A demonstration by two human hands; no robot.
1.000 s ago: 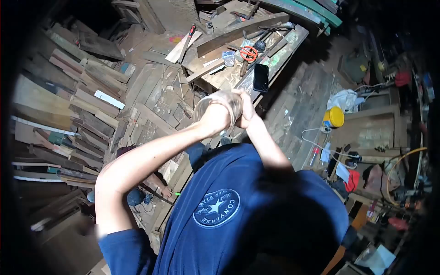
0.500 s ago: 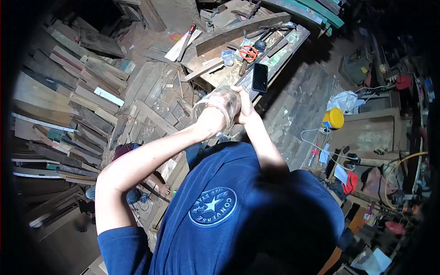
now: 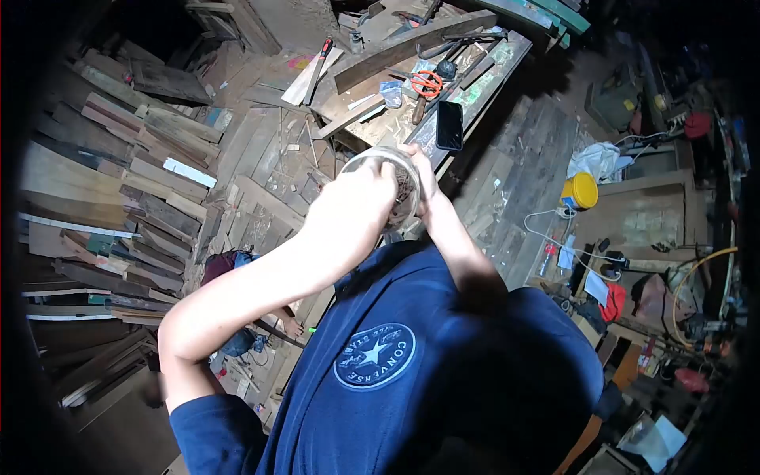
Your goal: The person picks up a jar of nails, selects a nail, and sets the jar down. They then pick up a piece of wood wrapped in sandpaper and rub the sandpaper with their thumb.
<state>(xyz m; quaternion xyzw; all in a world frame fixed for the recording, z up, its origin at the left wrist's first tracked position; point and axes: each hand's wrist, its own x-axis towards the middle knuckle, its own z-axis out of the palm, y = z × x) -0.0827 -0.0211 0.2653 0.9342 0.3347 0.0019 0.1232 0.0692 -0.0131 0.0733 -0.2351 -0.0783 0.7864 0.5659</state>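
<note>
A clear jar (image 3: 416,207) is tilted in front of my chest with its mouth towards me. My right hand (image 3: 423,170) grips it from the right side. Small brown pieces, perhaps nails or screws, show inside (image 3: 404,190). My left hand (image 3: 352,194) is at the jar's mouth with its fingers curled just inside the rim. Whatever those fingers hold is hidden. Just beyond the jar, a black phone (image 3: 449,125) lies on the edge of the cluttered workbench (image 3: 495,79).
Scissors with orange handles (image 3: 427,84), a saw with a red and black handle (image 3: 325,49) and wood pieces lie on or by the bench. Stacked boards (image 3: 150,166) line the left. At right are a yellow bucket (image 3: 580,191) and a white cable (image 3: 538,229). Another person's hand (image 3: 293,326) shows at lower left.
My left hand has drawn back from deep inside the jar to its mouth. The jar has tipped so that its opening and contents face me more.
</note>
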